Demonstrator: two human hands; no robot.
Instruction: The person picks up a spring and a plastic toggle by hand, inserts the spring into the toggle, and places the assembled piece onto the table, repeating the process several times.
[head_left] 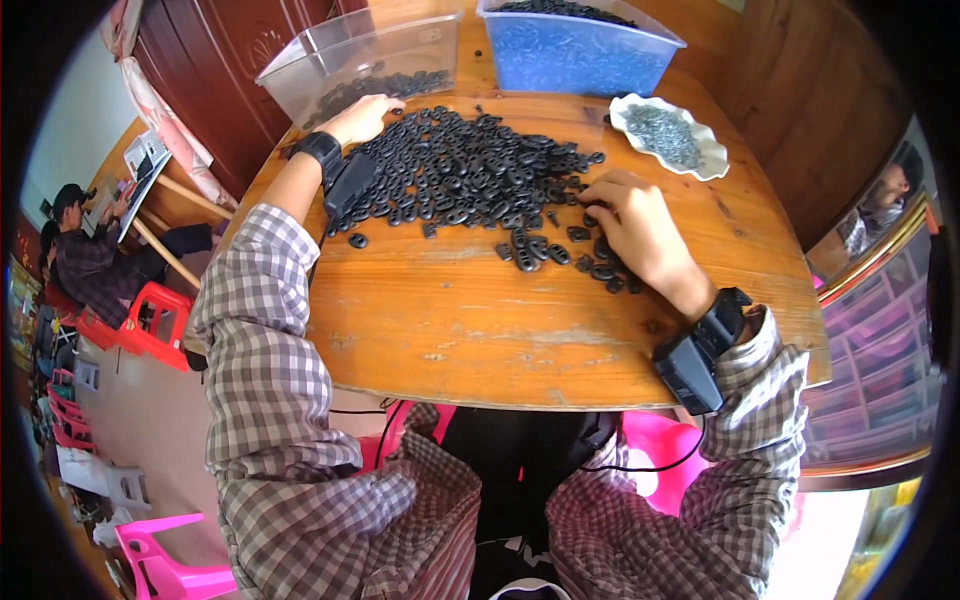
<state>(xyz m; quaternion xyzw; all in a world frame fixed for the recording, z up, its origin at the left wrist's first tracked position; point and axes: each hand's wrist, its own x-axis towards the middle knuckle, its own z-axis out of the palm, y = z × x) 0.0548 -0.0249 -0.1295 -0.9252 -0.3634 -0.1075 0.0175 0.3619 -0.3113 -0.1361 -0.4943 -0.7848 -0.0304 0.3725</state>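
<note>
A pile of small black parts (470,165) is spread across a wooden surface (450,335). The left hand (358,122) is held at the pile's far left edge, near a clear bin (285,75); the right hand (640,228) is curled over loose pieces at its right. Whether anything is gripped by either cannot be told. Beyond, a bluish bin (575,62) and a scalloped white dish (716,163) are seen.

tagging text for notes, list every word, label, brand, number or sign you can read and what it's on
None can be read: no legible text on the black pieces, left tub, right tub or white dish.
Any print in the left background is too small and blurred.
</note>
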